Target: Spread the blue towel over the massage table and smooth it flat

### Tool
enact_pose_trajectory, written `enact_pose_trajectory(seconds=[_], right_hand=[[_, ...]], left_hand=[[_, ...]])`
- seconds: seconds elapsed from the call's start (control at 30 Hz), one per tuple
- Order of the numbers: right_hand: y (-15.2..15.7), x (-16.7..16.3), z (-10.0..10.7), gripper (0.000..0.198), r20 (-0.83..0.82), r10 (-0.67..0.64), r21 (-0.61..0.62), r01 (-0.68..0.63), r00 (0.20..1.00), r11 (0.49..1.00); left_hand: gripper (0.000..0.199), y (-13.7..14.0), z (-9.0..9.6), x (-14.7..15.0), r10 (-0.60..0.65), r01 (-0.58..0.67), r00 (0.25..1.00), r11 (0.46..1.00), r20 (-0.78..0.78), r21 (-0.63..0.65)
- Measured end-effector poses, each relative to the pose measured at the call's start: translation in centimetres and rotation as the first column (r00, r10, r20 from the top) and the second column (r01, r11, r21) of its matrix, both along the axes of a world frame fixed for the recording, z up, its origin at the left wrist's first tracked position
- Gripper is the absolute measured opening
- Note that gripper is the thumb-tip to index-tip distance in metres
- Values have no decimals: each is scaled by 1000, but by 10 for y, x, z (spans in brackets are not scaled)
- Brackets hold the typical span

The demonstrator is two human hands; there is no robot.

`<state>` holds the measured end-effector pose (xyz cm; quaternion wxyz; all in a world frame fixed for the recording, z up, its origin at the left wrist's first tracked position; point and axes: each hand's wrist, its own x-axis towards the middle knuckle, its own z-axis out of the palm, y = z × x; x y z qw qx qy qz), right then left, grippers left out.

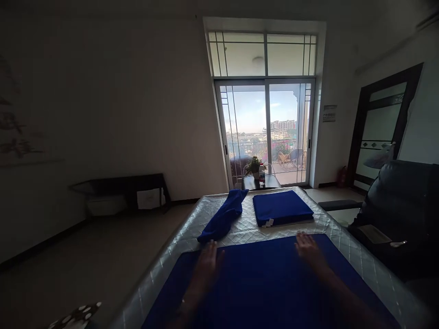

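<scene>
A large dark-blue cloth [260, 283] is spread flat over the near part of the table. My left hand [209, 258], somewhat blurred, is over the cloth's far-left part with its fingers stretched out. Near the far edge on the right, my right hand [306, 246] lies over the cloth, fingers extended and holding nothing. Whether either palm presses on the fabric I cannot tell. Beyond the left hand lies a crumpled blue cloth [224, 217]. A neatly folded blue cloth [283, 208] with a white tag at its near edge sits farther back on the right.
The table wears a shiny quilted silver cover [240, 235]. A black armchair [404, 205] stands close on the right. Behind the table are a small dark table [248, 183] with a potted plant [254, 165], and a sliding glass door [247, 123]. A low dark bench [120, 187] lines the left wall.
</scene>
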<state>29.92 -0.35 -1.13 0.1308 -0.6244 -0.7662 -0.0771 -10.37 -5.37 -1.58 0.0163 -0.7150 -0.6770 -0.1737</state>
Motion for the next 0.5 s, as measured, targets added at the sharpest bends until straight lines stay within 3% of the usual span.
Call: enact_pose_trajectory(seconds=[0.1, 0.2, 0.3, 0.5], right_hand=[[-9, -67, -8, 58, -54, 170, -56, -173, 984, 983], [-12, -112, -22, 57, -82, 243, -111, -251, 967, 962], [-12, -127, -34, 60, -136, 267, -155, -287, 954, 945], [-13, -122, -40, 62, -211, 291, -148, -325, 933, 934]], left_hand=[[82, 1, 6, 79, -188, 193, 981, 974, 51, -120], [82, 3, 2, 132, -274, 293, 953, 944, 129, -155], [79, 5, -7, 148, -237, 262, 957, 953, 166, -150], [74, 7, -17, 143, -215, 226, 970, 970, 110, -94]])
